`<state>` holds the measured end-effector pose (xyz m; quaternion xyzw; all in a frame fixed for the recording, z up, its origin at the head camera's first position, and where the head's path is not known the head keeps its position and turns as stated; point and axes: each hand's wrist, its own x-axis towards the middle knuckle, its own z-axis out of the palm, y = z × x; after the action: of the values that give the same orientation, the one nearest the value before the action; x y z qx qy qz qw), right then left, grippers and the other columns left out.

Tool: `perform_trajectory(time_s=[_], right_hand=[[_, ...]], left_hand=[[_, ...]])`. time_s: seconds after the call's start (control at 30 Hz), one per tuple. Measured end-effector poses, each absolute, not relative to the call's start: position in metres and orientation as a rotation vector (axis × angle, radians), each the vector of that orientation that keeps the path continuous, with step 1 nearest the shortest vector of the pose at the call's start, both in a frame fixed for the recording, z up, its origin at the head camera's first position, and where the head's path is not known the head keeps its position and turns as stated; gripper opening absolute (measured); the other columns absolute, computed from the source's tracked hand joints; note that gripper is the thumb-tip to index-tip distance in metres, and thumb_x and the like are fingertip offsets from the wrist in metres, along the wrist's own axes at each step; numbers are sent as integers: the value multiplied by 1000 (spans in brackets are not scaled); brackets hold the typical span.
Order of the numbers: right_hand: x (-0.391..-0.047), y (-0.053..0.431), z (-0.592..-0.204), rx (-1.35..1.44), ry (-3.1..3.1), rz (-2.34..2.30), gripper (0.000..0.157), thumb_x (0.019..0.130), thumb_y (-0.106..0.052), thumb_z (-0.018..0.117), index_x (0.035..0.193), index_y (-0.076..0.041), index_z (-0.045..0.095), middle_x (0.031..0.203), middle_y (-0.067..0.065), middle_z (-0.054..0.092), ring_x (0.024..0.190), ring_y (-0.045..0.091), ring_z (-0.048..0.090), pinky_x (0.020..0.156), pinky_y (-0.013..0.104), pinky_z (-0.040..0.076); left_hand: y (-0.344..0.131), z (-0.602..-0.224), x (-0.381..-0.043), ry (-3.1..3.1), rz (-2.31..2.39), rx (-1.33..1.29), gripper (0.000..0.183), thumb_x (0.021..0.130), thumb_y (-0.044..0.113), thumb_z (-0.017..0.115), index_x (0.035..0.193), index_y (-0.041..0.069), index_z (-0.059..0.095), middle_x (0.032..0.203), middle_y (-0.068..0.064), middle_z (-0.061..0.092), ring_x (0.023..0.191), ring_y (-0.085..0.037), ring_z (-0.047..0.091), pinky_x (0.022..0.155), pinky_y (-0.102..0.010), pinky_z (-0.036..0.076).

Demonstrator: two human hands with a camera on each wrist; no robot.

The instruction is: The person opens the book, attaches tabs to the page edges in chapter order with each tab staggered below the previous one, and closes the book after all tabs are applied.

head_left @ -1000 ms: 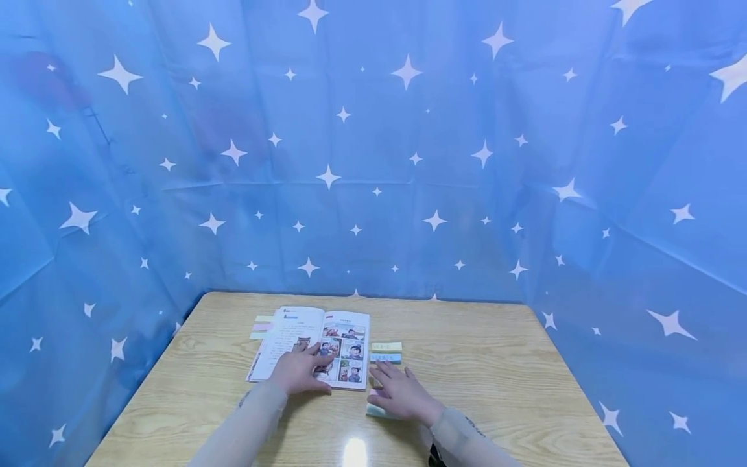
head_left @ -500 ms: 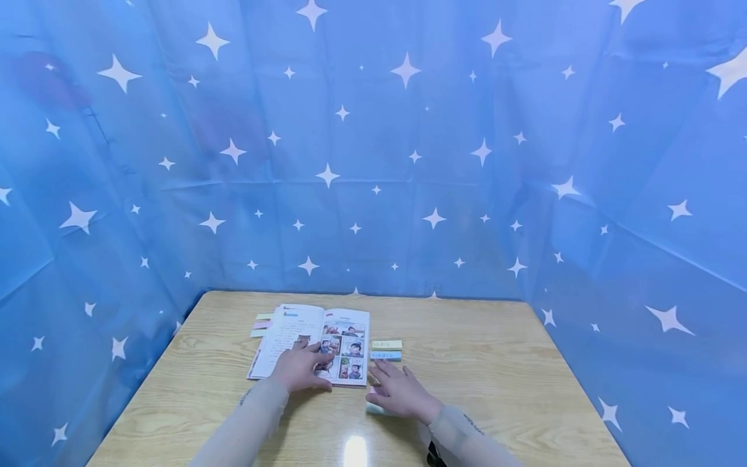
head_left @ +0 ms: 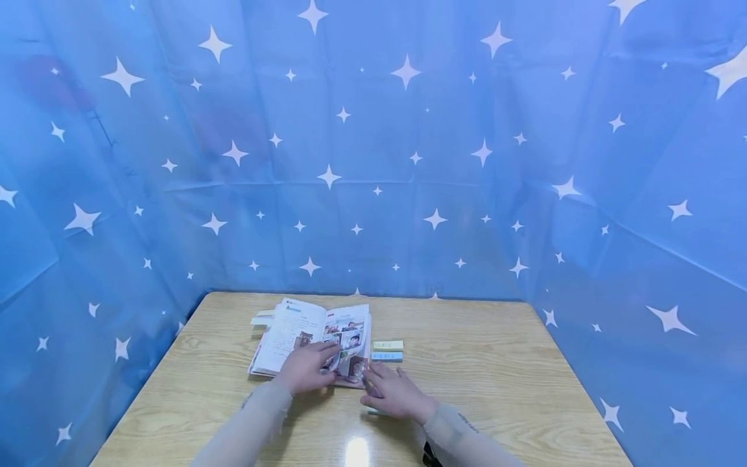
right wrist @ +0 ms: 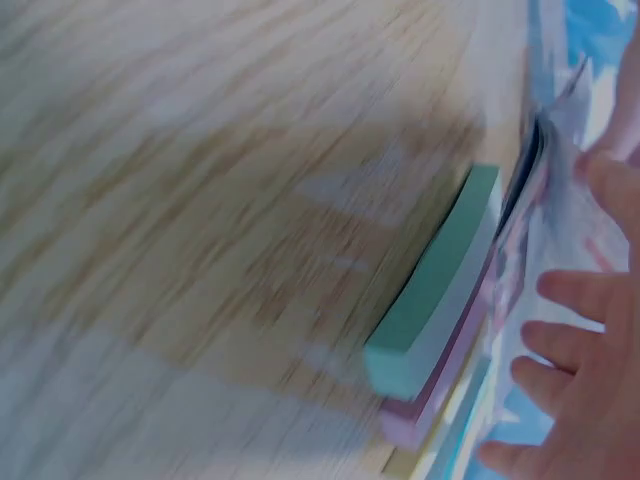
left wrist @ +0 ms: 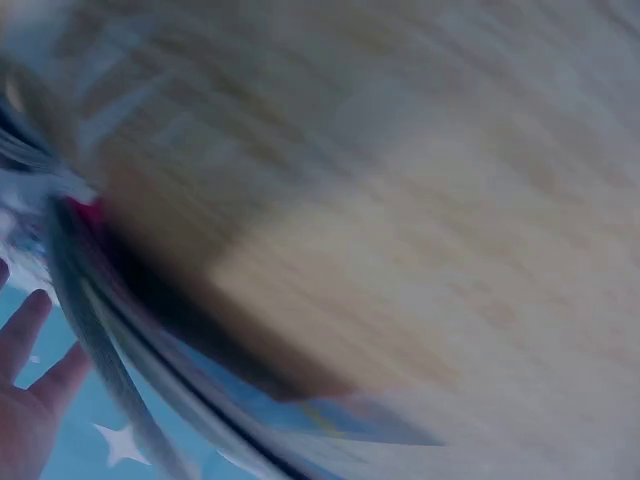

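Observation:
An open book [head_left: 290, 327] lies on the table, with printed text on its left page and comic panels on its right. My left hand [head_left: 308, 368] rests over the lower middle of the book, fingers stretched toward the panels. At the book's lower right corner is my right hand [head_left: 397, 392], its fingers extended at the page edge. Page edges look slightly raised there. In the right wrist view a green sticky-note pad [right wrist: 435, 285] and a purple pad [right wrist: 405, 420] lie beside the book. A yellow pad [head_left: 388, 345] and a blue pad [head_left: 388, 356] sit beyond the right hand.
Pale paper tabs [head_left: 262, 319] stick out from the book's left edge. The wooden table [head_left: 478, 363] reaches back to a blue star-patterned curtain [head_left: 373, 155] that hangs around it. A dark object [head_left: 430, 455] shows under the right wrist.
The book has shifted and tilted slightly, its pages lifting and fanning at the right edge. My left hand has moved slightly up and right; the right hand has edged left to the book's corner.

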<state>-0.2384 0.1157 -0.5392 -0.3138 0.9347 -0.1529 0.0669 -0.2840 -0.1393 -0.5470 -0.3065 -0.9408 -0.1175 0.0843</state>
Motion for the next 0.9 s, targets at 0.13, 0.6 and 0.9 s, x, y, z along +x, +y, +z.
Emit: perform_trajectory(time_s=[0.13, 0.6, 0.9], right_hand=[[-239, 105, -538, -969, 2789, -441, 62, 96, -49, 52, 143, -9, 48, 151, 16, 37, 139, 34, 33, 104, 70, 26], [-240, 89, -550, -956, 2802, -332, 66, 93, -55, 52, 144, -14, 47, 153, 10, 36, 140, 29, 33, 104, 71, 24], [-237, 85, -549, -940, 2787, -330, 66, 92, -59, 50, 146, -21, 44, 154, 8, 33, 140, 31, 33, 107, 70, 20]], left_hand=[[-128, -535, -282, -2750, -345, -929, 69, 81, 37, 69, 143, 17, 49, 142, -9, 51, 125, -33, 51, 99, -49, 45], [-107, -493, -272, -2447, 519, -1031, 71, 81, 29, 77, 145, 29, 46, 156, -2, 32, 143, -25, 26, 114, -54, 23], [-104, -487, -272, -2397, 1026, -741, 27, 85, 25, 71, 112, 28, 73, 144, -1, 50, 145, -32, 20, 115, -61, 8]])
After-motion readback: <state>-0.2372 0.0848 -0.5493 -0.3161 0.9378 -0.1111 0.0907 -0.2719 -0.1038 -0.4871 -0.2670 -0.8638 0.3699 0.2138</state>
